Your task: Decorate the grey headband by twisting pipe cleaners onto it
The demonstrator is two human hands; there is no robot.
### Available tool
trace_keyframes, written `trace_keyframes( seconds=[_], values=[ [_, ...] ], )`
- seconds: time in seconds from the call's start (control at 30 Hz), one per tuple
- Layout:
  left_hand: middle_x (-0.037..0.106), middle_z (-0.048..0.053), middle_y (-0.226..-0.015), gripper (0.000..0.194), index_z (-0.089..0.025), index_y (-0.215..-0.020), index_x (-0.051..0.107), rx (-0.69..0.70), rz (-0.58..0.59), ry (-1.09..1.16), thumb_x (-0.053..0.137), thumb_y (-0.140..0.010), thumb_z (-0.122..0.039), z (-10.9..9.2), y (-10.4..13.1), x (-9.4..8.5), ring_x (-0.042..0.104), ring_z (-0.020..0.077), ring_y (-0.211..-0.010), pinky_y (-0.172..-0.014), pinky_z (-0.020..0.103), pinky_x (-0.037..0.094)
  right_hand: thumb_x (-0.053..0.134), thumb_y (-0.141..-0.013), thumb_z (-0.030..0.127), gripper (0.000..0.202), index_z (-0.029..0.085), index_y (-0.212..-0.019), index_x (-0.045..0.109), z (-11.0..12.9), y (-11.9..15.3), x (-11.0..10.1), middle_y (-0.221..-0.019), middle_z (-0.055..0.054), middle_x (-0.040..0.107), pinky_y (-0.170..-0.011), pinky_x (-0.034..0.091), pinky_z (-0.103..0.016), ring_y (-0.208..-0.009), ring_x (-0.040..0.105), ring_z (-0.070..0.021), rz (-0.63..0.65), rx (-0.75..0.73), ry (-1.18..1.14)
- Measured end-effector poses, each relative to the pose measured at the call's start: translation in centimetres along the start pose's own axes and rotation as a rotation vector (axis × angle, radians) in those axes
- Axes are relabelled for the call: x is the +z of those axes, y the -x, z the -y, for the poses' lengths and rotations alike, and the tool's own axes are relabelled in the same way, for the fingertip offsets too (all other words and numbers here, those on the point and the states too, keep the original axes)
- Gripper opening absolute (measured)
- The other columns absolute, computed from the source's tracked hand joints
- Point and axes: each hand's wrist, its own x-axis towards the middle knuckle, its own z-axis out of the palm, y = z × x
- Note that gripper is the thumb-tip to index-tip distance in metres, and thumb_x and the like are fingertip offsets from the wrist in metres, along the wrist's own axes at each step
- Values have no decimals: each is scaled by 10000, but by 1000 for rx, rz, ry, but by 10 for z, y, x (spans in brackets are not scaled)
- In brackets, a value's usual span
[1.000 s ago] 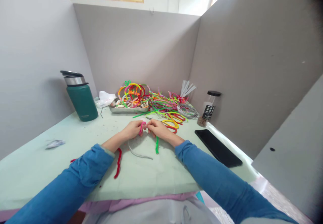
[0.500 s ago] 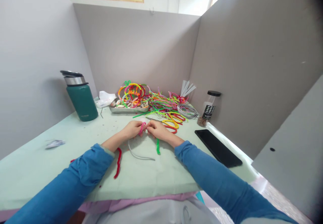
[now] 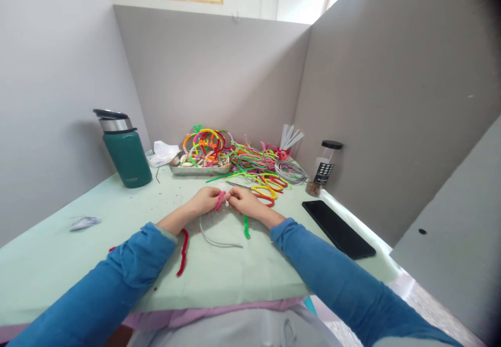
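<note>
My left hand (image 3: 207, 200) pinches a short pink pipe cleaner (image 3: 219, 200), which is bent round near the fingertips. Close against it, my right hand (image 3: 243, 201) has its fingers pressed together at the pink piece's right side; what lies between them is too small to make out. A thin grey wire (image 3: 217, 243) curves down from beneath the left hand to the tabletop. Below the right hand shows a green pipe cleaner (image 3: 246, 228). A dark red pipe cleaner (image 3: 182, 253) lies beside the left wrist. Scissors (image 3: 263, 190) with yellow and red handles rest just behind the right hand.
A metal tray (image 3: 200, 170) of colourful pieces stands at the back, beside a heap of pipe cleaners (image 3: 254, 156) and a grey wire coil (image 3: 291, 172). A green bottle (image 3: 128, 156) stands left; a clear jar (image 3: 324, 169) and black phone (image 3: 338, 229) are right. Grey partitions enclose the table.
The grey wire's hanging end and the green pipe cleaner have shifted slightly to the right. Both hands stay in nearly the same place, with the fingers barely moved.
</note>
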Motion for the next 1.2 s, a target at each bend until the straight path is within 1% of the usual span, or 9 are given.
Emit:
trace_keyframes(
  seconds=[0.1,0.3,0.5,0.67,0.9,1.0,1.2],
  values=[
    [527,-8,-528,551,-155,-607,501,19,15,-17,458,-677,-701,1,0,-1,389,69,-374,-372,208,293,432,-810,193,122,173,-832,551,-2,-1,1,-682,17,614,-449,342,-181,-447,465,-69,-1,8,8],
    [532,-1,-530,560,-150,-616,511,-3,19,0,456,-676,-704,3,-1,0,378,70,-369,-357,212,267,432,-794,167,123,172,-831,550,-3,-1,2,-670,21,607,-457,339,-180,-454,461,-69,-21,10,10],
    [514,-8,-511,551,-147,-627,520,-7,14,10,472,-669,-694,3,-2,0,387,72,-374,-370,206,292,429,-799,168,159,174,-881,564,-3,-2,2,-676,21,607,-455,333,-178,-460,465,-69,-17,22,4],
    [504,-14,-492,545,-153,-637,514,-14,8,11,475,-664,-696,2,-1,0,388,76,-374,-378,207,298,429,-803,182,134,179,-863,549,-4,-1,3,-680,21,605,-453,334,-181,-456,469,-71,-31,18,0],
    [501,-18,-486,532,-156,-655,513,-34,6,16,475,-662,-687,1,0,0,393,79,-380,-387,206,300,434,-804,177,137,185,-866,555,-3,0,2,-698,15,610,-505,360,-195,-513,492,-88,-42,-7,35],
    [507,-19,-492,508,-163,-645,493,-27,2,18,482,-665,-671,1,0,0,391,77,-379,-386,205,298,439,-794,163,145,186,-866,563,-1,0,2,-708,15,609,-529,367,-197,-551,499,-93,-65,-19,58],
    [517,-17,-509,493,-162,-659,503,-19,3,6,471,-680,-654,0,0,0,391,78,-383,-385,210,301,451,-780,152,148,184,-858,574,0,0,1,-711,12,603,-536,361,-197,-590,500,-100,-74,-40,83]
  ],
)
